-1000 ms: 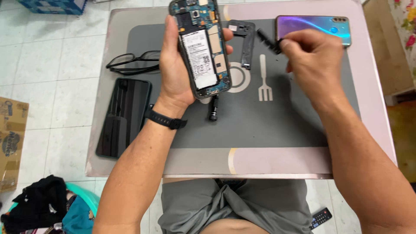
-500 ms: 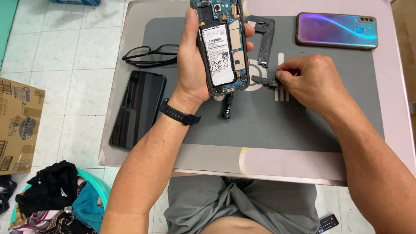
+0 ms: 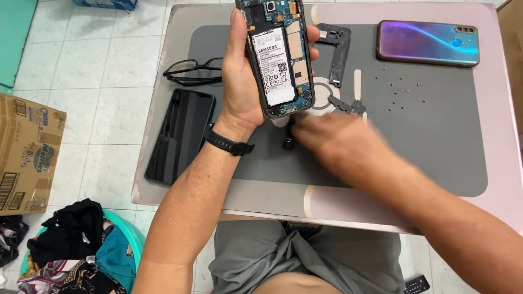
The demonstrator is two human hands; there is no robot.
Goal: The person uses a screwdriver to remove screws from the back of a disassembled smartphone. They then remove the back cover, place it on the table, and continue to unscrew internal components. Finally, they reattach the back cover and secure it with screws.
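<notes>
Since the earlier frame, the right hand has been drawn leftward, blurred, over the grey mat on the bench; its grip cannot be told. The opened phone is clasped upright by the left hand.

A pair of black glasses lay at the upper left of the grey mat, above a dark phone lying face up. A purple-blue phone sat upper right. A cardboard box stood at the left edge, and a teal basket of clothes filled the lower left.
</notes>
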